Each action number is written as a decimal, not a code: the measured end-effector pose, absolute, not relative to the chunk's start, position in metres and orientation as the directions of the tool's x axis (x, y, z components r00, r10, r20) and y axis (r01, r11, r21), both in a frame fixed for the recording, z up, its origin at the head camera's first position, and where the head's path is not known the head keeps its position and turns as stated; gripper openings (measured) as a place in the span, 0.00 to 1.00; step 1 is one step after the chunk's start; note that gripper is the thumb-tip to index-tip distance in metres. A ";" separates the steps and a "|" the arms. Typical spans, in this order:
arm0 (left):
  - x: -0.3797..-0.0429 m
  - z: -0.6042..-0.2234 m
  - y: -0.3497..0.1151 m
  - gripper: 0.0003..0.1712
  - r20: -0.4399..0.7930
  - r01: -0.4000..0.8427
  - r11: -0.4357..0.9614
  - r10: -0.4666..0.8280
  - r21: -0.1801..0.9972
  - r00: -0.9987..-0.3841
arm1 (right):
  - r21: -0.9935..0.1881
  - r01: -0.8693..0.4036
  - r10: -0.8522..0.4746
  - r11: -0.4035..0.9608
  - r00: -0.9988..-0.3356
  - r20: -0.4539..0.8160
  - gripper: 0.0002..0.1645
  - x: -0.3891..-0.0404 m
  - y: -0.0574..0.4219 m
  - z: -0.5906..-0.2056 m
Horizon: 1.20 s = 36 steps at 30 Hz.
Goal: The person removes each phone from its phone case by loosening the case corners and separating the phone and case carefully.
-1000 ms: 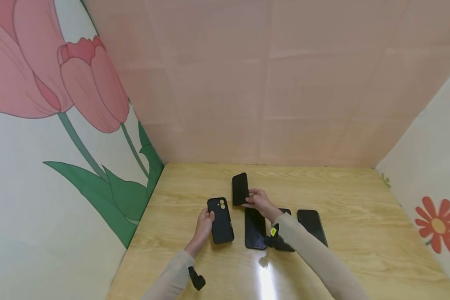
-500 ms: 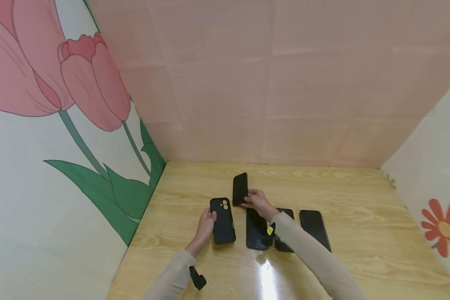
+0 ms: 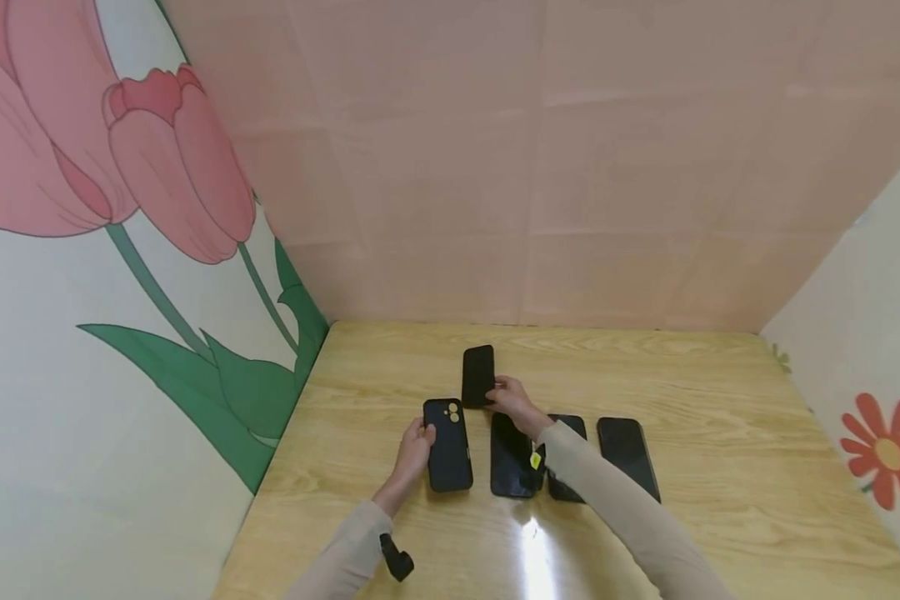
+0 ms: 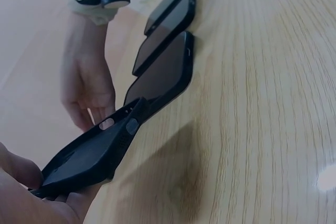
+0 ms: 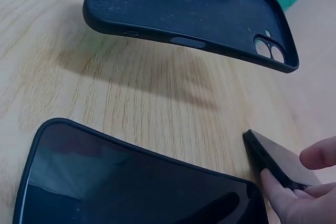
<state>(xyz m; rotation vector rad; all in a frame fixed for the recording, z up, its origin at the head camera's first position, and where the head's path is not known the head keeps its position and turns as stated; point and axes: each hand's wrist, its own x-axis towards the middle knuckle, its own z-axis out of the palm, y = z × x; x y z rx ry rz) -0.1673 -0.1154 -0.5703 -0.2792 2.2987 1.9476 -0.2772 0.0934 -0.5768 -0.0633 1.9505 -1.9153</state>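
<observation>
My left hand (image 3: 414,450) grips an empty dark phone case (image 3: 447,458) by its left edge, thumb over the rim. The case's hollow inside and camera cutouts show in the head view. Bare wood and a shadow under the case (image 5: 173,11) in the right wrist view put it above the table. Farther back, my right hand (image 3: 517,404) pinches a black phone (image 3: 478,375) by its right side, thumb on its face. That phone (image 5: 281,158) is tilted, with one edge close to the wood in the right wrist view.
Three dark phones lie in a row on the wooden table (image 3: 735,467): one beside the case (image 3: 512,471), a middle one (image 3: 567,429) partly behind the right sleeve, and one at the right (image 3: 627,450). A pink wall (image 3: 525,208) rises behind the table.
The left hand has shifted the phone case slightly to the right. The right hand has edged slightly left with its phone, which both keep in nearly the same place. The row of phones stays put.
</observation>
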 end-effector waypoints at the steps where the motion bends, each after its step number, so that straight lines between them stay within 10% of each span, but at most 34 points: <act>1: -0.167 -0.571 -0.115 0.23 -0.207 -0.215 0.161 -0.066 0.963 -0.976 | -0.964 0.249 -0.264 0.097 -0.927 -0.266 0.29 -0.282 0.088 -0.586; 36: -0.162 -0.571 -0.111 0.26 -0.234 -0.233 0.130 -0.002 0.964 -0.972 | -0.953 0.265 -0.167 0.148 -0.943 -0.289 0.22 -0.284 0.108 -0.586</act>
